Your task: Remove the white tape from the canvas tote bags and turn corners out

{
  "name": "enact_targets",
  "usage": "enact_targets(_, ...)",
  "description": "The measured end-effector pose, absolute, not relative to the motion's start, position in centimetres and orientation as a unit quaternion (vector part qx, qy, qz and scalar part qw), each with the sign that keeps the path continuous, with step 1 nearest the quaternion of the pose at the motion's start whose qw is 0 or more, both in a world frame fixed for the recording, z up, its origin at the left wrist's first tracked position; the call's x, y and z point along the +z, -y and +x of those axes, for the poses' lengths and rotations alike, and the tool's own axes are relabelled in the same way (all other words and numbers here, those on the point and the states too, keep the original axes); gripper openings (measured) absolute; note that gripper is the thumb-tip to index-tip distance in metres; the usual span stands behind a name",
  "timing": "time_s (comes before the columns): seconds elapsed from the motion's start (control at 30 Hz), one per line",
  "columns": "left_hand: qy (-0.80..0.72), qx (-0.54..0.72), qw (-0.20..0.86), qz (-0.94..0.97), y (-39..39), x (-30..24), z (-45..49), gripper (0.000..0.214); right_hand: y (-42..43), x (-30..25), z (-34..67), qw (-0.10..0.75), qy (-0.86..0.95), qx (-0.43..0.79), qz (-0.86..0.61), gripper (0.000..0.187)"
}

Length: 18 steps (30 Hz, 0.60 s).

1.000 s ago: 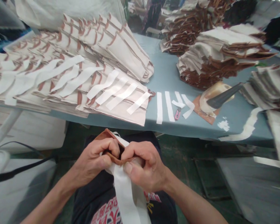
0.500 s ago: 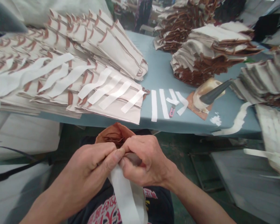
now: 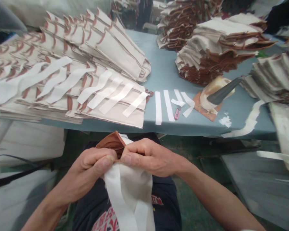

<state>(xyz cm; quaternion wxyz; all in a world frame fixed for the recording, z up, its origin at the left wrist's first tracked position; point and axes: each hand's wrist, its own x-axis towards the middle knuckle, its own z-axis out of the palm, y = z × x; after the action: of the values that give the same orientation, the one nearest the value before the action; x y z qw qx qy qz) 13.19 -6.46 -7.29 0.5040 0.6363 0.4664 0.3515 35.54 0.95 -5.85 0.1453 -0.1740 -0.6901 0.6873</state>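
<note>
Over my lap hangs a cream fabric piece with a brown lining that gapes at its top. My left hand pinches its upper edge on the left, thumb on top. Just beside it, my right hand grips the same edge with thumb and bent fingers. A white strip runs down the front of the fabric from between the two hands. The fingertips underneath are hidden by the cloth.
Stacked cream pieces with brown edging fill the table's left, white strips across them. A glue pot with a dark-handled brush, a pink-handled small tool and loose strips lie rightward. More brown-and-cream stacks stand behind.
My right hand has turned and flattened over the fabric's edge, and my left hand has shifted slightly left. More of the cream front now shows below them.
</note>
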Motion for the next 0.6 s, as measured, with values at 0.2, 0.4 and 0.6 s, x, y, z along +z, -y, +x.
enact_targets(0.2, -0.443, 0.337, 0.567, 0.607, 6.2, -8.9, 12.8, 0.067, 0.5, -6.5, 36.1, 0.301, 0.905, 0.258, -0.152, 0.027)
enact_targets(0.4, -0.399, 0.324, 0.549, 0.660, 6.0, -7.2, 13.0, 0.060, 0.6, -5.5, 36.7, 0.313, 0.854, 0.395, -0.126, 0.019)
enact_targets(0.6, -0.368, 0.323, 0.514, 0.704, 6.4, -5.6, 13.2, 0.054, 0.4, -4.3, 36.0, 0.180, 0.744, 0.622, -0.165, 0.036)
